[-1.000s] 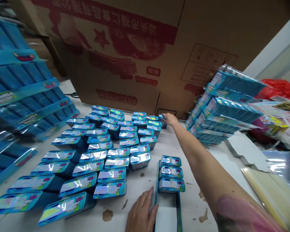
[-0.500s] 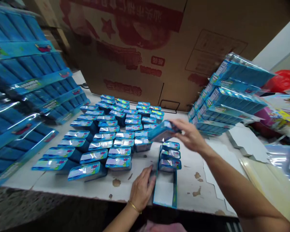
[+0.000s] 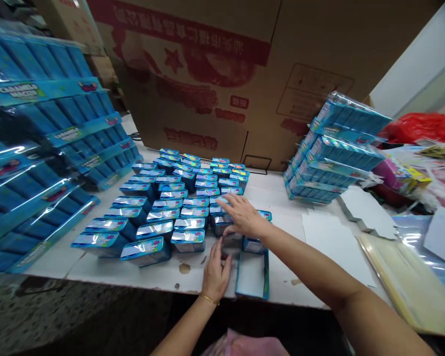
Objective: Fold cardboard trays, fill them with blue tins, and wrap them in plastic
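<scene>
Right hand (image 3: 242,215) is spread over blue boxes (image 3: 188,236), grip unclear; left hand (image 3: 215,273), half open, empty, near tray (image 3: 252,276) on white table (image 3: 282,257); carton (image 3: 203,116) far.

From above the wearer's lap, the head camera looks forward and down across the nearby tabletop (image 3: 282,267).

A thin, shiny gold-coloured bracelet (image 3: 210,299) circles the wrist of the left hand (image 3: 215,276), while the right hand (image 3: 245,216) is bare. The left forearm (image 3: 183,329) and right forearm (image 3: 309,259) are uncovered where they show. At the near edge of the scene, part of a soft pink garment (image 3: 244,346) appears, loosely folded, its full cut out of view.
</scene>
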Available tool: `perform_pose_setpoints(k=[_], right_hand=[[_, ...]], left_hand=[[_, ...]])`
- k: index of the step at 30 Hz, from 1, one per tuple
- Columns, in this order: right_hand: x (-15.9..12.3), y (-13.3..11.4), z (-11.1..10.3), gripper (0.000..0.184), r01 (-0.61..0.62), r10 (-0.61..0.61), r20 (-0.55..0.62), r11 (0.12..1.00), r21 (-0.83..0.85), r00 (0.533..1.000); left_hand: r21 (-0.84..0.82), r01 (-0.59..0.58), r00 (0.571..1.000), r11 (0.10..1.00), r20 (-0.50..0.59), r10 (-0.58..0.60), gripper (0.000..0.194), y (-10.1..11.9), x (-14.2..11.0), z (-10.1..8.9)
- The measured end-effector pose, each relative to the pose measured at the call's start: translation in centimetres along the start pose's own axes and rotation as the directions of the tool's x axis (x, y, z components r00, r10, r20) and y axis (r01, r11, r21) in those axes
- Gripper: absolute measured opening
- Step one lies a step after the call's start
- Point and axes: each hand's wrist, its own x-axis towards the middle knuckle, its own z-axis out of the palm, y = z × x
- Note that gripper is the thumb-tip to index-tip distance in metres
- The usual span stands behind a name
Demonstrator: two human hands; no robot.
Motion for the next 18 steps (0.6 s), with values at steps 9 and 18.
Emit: perform_pose_setpoints(k=[9, 18], right_hand=[[1.1, 1.0, 2.1, 0.094, 0.082, -0.075, 0.091, 0.994, -0.072, 0.993], [2.9, 0.7, 0.9, 0.104, 0.143, -0.132, 0.165, 0.988, -0.057, 0.977]], left_hand=[[0.042, -0.01, 0.999, 0.999, -0.035, 0.011, 0.05, -0.8, -0.1, 0.5], [0.075, -0.022, 0.999, 0.997, -0.024, 0.024, 0.048, -0.7, -0.1, 0.7]])
